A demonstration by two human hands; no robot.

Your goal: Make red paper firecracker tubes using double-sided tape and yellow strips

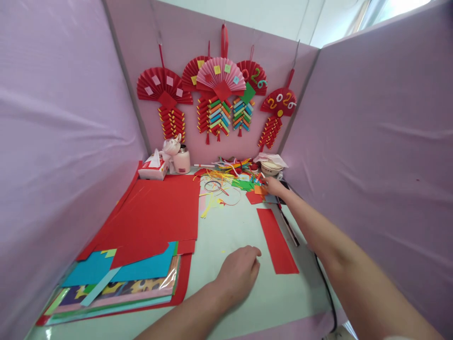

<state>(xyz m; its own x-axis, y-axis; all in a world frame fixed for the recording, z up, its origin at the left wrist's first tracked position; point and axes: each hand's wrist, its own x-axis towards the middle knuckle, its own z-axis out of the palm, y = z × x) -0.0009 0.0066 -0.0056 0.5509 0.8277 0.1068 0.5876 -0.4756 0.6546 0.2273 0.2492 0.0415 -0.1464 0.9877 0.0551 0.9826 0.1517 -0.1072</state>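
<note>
My left hand [240,274] rests low over the pale table, loosely curled, thumb and index finger a little apart, with nothing visible in it. A long red paper strip [278,242] lies to its right. Stretched far forward, my right hand [274,185] is at the heap of small paper pieces at the back right. Its fingers are bent together beside an orange paper square [260,190] and a small white-tipped item; what they grip is too small to make out. Green paper pieces [244,184] and a red paper piece [254,197] lie just left of that hand.
Large red sheets [159,208] and a blue sheet [148,264] cover the left. A tissue box [154,168] and pink jar [182,160] stand behind them. Yellow strips [219,175] and a bowl [272,167] are at the back. Red fan decorations [164,85] hang on the rear panel.
</note>
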